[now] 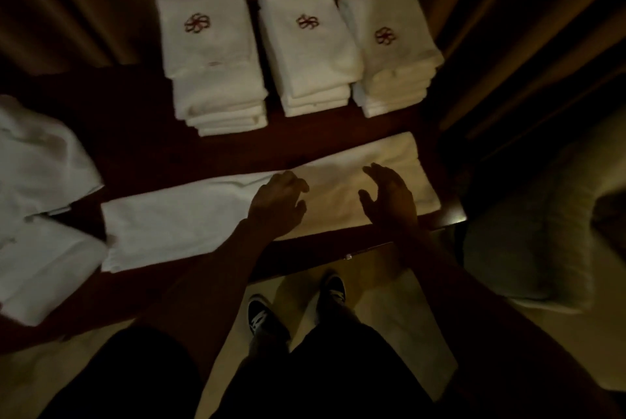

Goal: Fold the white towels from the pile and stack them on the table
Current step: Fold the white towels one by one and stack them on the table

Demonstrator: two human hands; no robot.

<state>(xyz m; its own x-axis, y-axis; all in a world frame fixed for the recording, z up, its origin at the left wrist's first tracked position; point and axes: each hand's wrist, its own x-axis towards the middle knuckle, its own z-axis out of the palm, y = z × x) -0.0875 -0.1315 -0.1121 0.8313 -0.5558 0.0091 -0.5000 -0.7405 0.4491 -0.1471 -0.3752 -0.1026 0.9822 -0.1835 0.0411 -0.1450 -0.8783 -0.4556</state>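
One towel [176, 225], long axis left-right, right end farther

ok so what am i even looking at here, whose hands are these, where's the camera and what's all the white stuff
There is no machine here: a person is folding towels, and the one picture comes from a camera worn on their head, looking down. That is why you see their forearms and, lower, their shoes. The left hand and right hand are over a long white towel laid along the near edge of the dark table. Both look open, and neither clearly grips it. Behind stand folded towels: a left stack, middle stack and right stack, each with a red emblem on top. At the left lies the unfolded pile. The picture is dim and blurred.
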